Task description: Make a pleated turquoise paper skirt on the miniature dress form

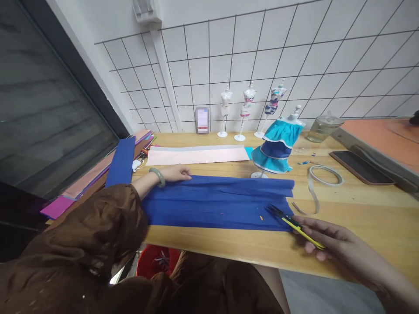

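Observation:
A long sheet of blue crepe paper lies spread along the front of the wooden table, slightly wrinkled, with a ragged right end. My left hand, a pale green bangle at its wrist, is closed with its fingertips at the sheet's back edge, toward the left. In my right hand, by the sheet's right end, I hold yellow-handled thread snips. Their dark blades are apart and point left over the paper. Small scraps lie on the blue surface.
A mini dress form in a turquoise and blue ruffled dress stands behind the sheet. Farther back are more forms and a phone. White tape, a dark phone and a glass jar are right; folded papers left.

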Available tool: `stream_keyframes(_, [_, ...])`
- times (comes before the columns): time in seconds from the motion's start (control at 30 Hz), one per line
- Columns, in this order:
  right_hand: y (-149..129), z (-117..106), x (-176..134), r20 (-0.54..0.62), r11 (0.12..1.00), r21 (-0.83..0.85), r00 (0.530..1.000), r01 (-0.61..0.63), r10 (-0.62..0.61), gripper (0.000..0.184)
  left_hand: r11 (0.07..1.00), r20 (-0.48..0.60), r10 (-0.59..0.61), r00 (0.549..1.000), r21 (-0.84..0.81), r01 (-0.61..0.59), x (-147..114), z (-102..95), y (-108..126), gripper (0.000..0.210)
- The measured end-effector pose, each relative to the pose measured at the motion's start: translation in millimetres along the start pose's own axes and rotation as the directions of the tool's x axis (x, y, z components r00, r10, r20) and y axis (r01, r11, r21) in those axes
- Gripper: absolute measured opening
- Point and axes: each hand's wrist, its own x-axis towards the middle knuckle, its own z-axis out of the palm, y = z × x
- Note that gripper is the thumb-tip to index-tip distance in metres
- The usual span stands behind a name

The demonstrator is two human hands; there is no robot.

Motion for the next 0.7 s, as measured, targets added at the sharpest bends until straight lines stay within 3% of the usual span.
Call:
stream_keyframes(0.1, [-1,-11,-6,-0.102,0.997,-0.073,0.995,-0.010,0.003,0.059,0.996,-0.102,-0.014,0.995,0.085,0.023,8,5.5,-2,0.031])
stream_keyframes(0.2, [3,-30,-9,-0.294,0.978,-0.207,0.955,-0.037,-0.026,0.062,0.982,-0.257,0.033,0.966,0.190,0.017,4,10.1,6,0.030])
stream_keyframes(0.27, [13,-45,-6,-0.463,0.911,-0.409,0.872,-0.052,-0.158,0.052,0.967,-0.329,0.092,0.940,0.253,-0.006,-6,15.1,19,0.030])
stream_keyframes(0.33, [28,-58,-1,-0.524,0.742,-0.666,0.755,-0.075,-0.394,0.041,0.954,-0.338,0.151,0.929,0.295,-0.048,-20,23.9,36,0.028])
stream_keyframes(0.4, [43,-68,5,-0.389,0.488,-0.870,0.694,-0.061,-0.606,0.038,0.915,-0.303,0.272,0.913,0.376,-0.148,-37,37.1,53,0.026])
stream_keyframes(0.47, [54,-74,11,-0.207,0.276,-0.961,0.676,-0.007,-0.707,0.038,0.874,-0.266,0.370,0.890,0.424,-0.237,-54,53.4,67,0.026])
stream_keyframes(0.57, [58,-76,15,-0.093,0.107,-0.994,0.633,-0.015,-0.769,0.033,0.850,-0.233,0.404,0.885,0.452,-0.269,-74,78.1,78,0.025])
stream_keyframes(0.63, [51,-69,13,-0.036,0.013,-0.999,0.558,-0.045,-0.829,0.029,0.837,-0.240,0.417,0.876,0.477,-0.268,-83,91.9,79,0.025])
stream_keyframes(0.7, [39,-52,8,0.061,-0.048,-0.998,0.475,0.038,-0.878,0.027,0.841,-0.279,0.416,0.866,0.480,-0.250,-90,102.5,77,0.026])
